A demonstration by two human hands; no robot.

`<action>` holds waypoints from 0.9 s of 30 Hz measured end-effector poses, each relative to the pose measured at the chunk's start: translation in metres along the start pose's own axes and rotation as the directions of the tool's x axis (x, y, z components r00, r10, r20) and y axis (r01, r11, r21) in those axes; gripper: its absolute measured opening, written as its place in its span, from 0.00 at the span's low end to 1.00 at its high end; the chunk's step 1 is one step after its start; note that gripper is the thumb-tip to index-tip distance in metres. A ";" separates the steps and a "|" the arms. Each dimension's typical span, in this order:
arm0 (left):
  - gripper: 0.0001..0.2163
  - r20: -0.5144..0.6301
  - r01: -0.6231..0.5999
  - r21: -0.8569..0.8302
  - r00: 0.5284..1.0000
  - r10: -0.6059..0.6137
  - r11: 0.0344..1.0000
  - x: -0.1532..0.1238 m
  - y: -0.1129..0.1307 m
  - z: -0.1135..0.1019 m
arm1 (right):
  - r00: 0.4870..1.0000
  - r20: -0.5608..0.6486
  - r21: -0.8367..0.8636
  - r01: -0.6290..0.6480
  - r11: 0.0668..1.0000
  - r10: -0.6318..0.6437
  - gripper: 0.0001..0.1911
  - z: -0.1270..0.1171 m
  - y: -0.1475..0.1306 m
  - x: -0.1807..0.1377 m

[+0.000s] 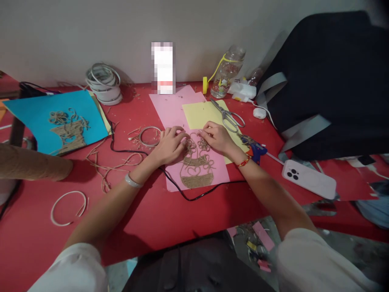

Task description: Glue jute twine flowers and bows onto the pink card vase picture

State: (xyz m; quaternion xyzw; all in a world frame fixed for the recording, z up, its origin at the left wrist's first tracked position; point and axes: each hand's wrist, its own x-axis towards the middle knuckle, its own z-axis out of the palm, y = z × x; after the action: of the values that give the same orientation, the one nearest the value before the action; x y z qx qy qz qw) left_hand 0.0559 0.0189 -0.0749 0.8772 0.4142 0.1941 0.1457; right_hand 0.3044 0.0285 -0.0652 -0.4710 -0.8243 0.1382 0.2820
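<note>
The jute twine picture (194, 162), a vase form topped with looped flower shapes, lies at the centre of the work area on a pink paper sheet (219, 170). The left hand (170, 145) and right hand (217, 137) rest at its 12 o'clock end, on either side of the flower loops. Both hands are relaxed rather than clenched, with fingers curled inward and fingertips (184, 140) on or just beside the twine. The view does not show whether either hand is grasping a strand.

A yellow paper sheet (200, 113) lies at 1 o'clock, partly under the right hand, with steel scissors (227, 117) resting on it. A blue glue gun (257, 149) lies at 2 o'clock, just beyond the right wrist. A black cord (194, 197) curves past the sheet's 6 o'clock edge. Loose twine offcuts (115, 160) and a small ring of white strip (149, 136) lie at 9 o'clock. Further out on the red tabletop (36, 239) are a blue card with a twine design (36, 117) at 9 o'clock, a coil of white strip (103, 83) at 11 o'clock, a plastic bottle (227, 73) at 12 o'clock, and a phone in a white case (308, 178) at 3 o'clock.
</note>
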 end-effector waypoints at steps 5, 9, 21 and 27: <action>0.23 0.002 0.005 0.001 1.000 -0.005 1.000 0.000 0.002 -0.002 | 1.000 0.008 0.017 -0.005 1.000 0.005 0.23 0.000 0.001 0.000; 0.23 0.011 0.007 -0.006 1.000 -0.006 1.000 0.000 0.002 -0.003 | 1.000 0.000 0.032 -0.010 0.999 0.010 0.22 0.000 -0.001 -0.001; 0.27 0.091 0.014 0.069 0.996 -0.020 0.998 -0.001 0.003 -0.001 | 0.976 -0.187 0.158 -0.085 0.984 0.114 0.20 -0.004 0.001 0.009; 0.27 0.116 0.005 0.086 0.993 -0.015 0.996 -0.002 0.001 0.000 | 0.980 -0.106 0.083 -0.160 0.984 0.169 0.13 0.001 0.019 0.013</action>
State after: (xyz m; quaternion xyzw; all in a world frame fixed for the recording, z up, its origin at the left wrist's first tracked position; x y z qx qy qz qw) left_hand 0.0553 0.0169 -0.0748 0.8903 0.4174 0.1238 0.1331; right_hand 0.3121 0.0491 -0.0712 -0.5339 -0.7596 0.1646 0.3330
